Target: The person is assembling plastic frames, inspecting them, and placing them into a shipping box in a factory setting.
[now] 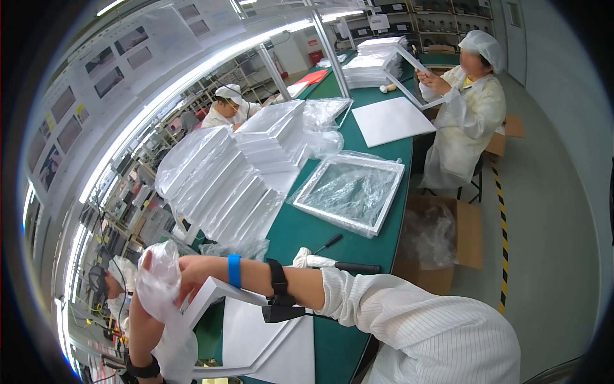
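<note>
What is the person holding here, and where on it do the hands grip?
A white frame with a plastic bag. The right hand clutches bag and frame at the top corner; the left hand's grip is hidden.

A factory assembly line — long green workbench, stacked white frames, gowned workers.

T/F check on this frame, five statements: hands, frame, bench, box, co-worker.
1. Both hands grip clear plastic film at a white frame. True.
2. The bench top is red. False: it is green.
3. A bagged white frame lies flat mid-bench. True.
4. The cardboard box stands on the bench. False: it is on the floor beside the bench, with plastic inside.
5. The seated co-worker at the far end has empty hands. False: that person holds up a white frame.

The left hand and right hand are largely wrapped in film.
</note>
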Action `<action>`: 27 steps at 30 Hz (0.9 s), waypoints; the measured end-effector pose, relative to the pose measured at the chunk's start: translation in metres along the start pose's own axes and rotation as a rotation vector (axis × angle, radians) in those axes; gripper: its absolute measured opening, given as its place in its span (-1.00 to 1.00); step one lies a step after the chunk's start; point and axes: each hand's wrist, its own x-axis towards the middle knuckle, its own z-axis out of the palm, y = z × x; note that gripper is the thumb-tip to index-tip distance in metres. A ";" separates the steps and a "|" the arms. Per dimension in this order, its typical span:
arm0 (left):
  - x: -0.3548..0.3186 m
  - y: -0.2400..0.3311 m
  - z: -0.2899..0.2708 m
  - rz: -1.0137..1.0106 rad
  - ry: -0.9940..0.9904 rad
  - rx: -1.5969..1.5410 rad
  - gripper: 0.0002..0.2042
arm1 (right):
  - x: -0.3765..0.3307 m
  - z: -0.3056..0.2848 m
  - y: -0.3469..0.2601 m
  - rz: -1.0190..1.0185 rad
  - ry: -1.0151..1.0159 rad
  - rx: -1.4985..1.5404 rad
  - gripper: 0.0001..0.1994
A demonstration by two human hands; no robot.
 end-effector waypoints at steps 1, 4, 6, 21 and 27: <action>-0.007 -0.020 -0.014 -0.042 -0.038 0.043 -0.22 | -0.005 0.000 -0.007 0.071 0.141 -0.026 -0.64; -0.014 -0.019 -0.010 0.050 0.023 0.237 -0.25 | -0.012 -0.004 -0.012 0.038 0.521 0.064 -0.80; -0.022 0.003 -0.007 0.022 0.123 0.112 -0.30 | -0.018 0.002 -0.013 -0.126 0.702 0.236 -0.80; -0.082 0.021 0.003 -0.010 -0.226 0.381 -0.52 | -0.064 -0.007 -0.047 -0.301 0.703 0.068 -0.59; -0.075 0.011 0.018 -0.291 0.230 0.058 -0.54 | -0.039 -0.044 -0.114 -0.185 0.197 0.251 -0.61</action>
